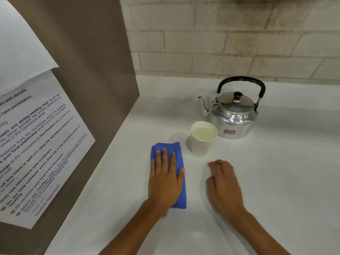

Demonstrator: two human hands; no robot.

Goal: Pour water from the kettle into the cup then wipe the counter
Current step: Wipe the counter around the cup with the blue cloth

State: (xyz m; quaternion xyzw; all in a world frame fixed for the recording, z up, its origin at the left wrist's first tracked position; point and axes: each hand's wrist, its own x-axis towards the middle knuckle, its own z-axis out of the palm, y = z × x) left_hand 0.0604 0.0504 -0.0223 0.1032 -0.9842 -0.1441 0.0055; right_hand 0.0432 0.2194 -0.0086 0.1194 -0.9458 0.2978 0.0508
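Note:
A shiny metal kettle (pixel 232 115) with a black handle stands upright on the white counter (pixel 276 172), lid on, spout pointing left. Just in front of it to the left stands a white paper cup (pixel 202 140) holding water. A folded blue cloth (pixel 176 151) lies flat on the counter left of the cup. My left hand (pixel 165 181) rests palm down on the cloth, fingers spread. My right hand (pixel 223 186) lies on the bare counter below the cup, fingers loosely curled, holding nothing.
A brown panel (pixel 88 89) with a printed notice (pixel 36 153) walls off the left side. A white paper towel (pixel 20 52) hangs over its top. Pale brick wall (pixel 220 37) runs along the counter's back edge.

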